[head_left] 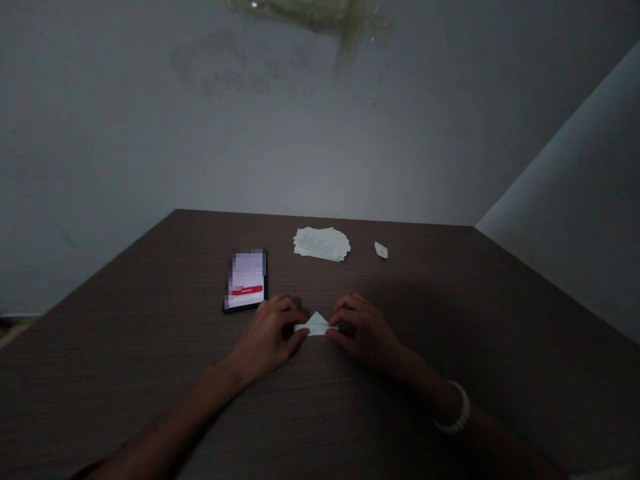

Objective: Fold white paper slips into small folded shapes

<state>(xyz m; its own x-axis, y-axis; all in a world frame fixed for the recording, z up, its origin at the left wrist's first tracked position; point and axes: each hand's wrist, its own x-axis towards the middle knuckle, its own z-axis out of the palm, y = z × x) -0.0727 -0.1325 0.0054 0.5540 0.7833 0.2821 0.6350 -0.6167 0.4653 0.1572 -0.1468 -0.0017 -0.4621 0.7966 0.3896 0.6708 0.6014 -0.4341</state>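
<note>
Folded paper piece (316,325), white, with a triangular peak rising from a flat band, sits on the dark wood-grain table (125,360) between the hands, near the table's middle and toward the near side. Left hand (265,337) and right hand (363,331) are both curled, fingertips closing on the band's two ends. Each appears to be grasping the paper and pressing it down, probably to keep the creases flat and the piece steady. The band's ends are hidden under the fingers, so exact contact cannot be made out. A bead bracelet (456,408) circles the right wrist. Toward the far edge lie a stack of printed sheets (323,243) and, to its right, a small folded paper scrap (381,250), both apparently set back to leave room for the hands. Left of centre, a smartphone (245,280) lies with its screen lit; the display is pixelated, only a red bar showing. Light is dim and the sheets' print is unreadable. The table's near edge is cut off by the frame.
</note>
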